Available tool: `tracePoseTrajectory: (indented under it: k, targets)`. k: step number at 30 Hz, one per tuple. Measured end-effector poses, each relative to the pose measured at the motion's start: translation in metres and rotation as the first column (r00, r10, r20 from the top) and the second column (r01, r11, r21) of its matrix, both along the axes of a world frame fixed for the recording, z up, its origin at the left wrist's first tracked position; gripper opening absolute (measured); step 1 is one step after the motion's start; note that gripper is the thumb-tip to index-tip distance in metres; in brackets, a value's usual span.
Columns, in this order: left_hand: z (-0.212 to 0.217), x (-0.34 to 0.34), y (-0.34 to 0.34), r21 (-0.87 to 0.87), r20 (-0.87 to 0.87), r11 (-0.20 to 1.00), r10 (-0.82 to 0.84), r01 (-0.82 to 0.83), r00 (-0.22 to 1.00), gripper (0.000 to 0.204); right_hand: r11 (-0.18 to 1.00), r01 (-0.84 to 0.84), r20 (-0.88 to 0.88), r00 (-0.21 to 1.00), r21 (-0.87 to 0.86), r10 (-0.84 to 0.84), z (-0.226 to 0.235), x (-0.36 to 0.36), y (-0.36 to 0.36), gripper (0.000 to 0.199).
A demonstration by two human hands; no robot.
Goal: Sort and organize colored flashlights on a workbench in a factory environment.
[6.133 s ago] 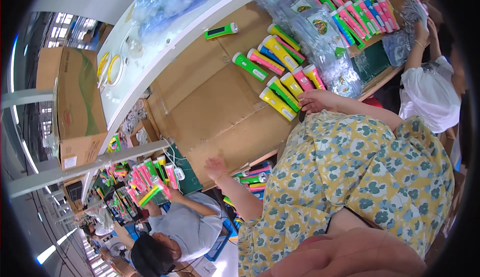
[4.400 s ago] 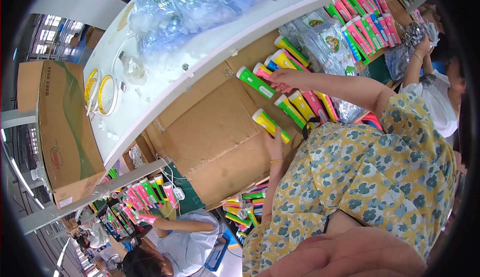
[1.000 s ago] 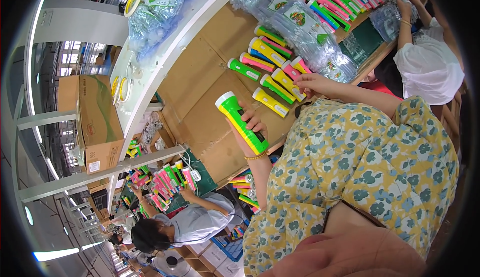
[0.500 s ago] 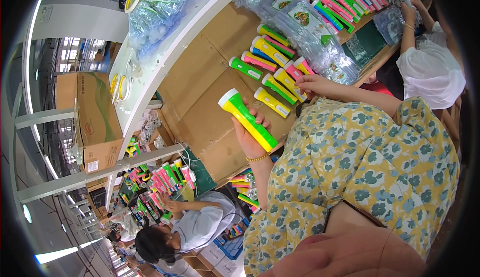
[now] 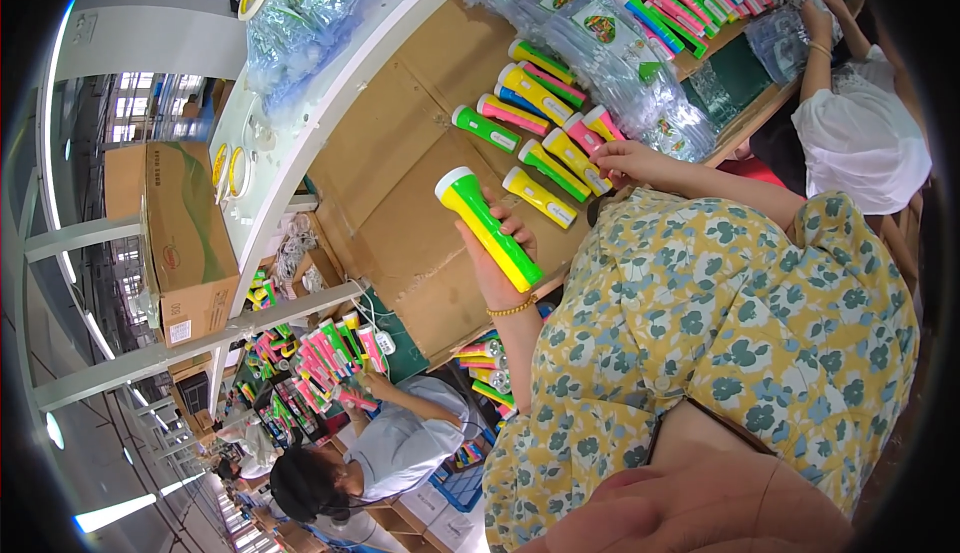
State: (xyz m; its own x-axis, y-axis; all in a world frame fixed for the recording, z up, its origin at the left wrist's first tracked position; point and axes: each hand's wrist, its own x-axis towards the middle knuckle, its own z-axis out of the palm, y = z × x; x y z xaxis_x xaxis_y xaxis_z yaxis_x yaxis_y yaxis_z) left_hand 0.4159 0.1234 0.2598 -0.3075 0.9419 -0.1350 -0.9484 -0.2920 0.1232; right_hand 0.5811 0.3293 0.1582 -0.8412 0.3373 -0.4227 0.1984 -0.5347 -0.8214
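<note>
Now the left hand [image 5: 483, 256] has its fingers [image 5: 514, 227] wrapped round a green and yellow torch [image 5: 482, 219], white end slanting away from the flowery clothes [image 5: 700, 293], while the right hand [image 5: 627, 162], nearer the laid-out torches [image 5: 566, 161], hides whether it grips any.

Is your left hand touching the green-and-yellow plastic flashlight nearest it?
Touching. In the head view, the left hand has fingers wrapped around the flashlight.

This looks like a factory workshop, with rows of green, pink and yellow flashlights [image 5: 540, 197] on a cardboard-covered workbench [image 5: 385, 178] beside clear plastic packaging [image 5: 628, 65], a large carton [image 5: 190, 218] at the left, co-workers [image 5: 862, 148] busy on either side, and glowing strip lights [image 5: 116, 514] receding into the distance
</note>
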Motion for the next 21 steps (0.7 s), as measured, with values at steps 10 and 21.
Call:
tracePoseTrajectory:
  k: [10, 21]
  targets:
    - [-0.001, 0.0, 0.0, -0.071, 0.034, 0.997, 0.034, -0.032, 0.999, 0.052, 1.0, 0.03, 0.052, 0.998, -0.008, -0.029, 0.002, 0.002, 0.0, 0.024]
    - [0.012, 0.004, 0.002, -0.118, 0.09, 0.987, 0.123, -0.112, 0.988, 0.042, 0.999, 0.027, 0.078, 0.997, -0.02, -0.026, -0.006, 0.001, -0.002, 0.022]
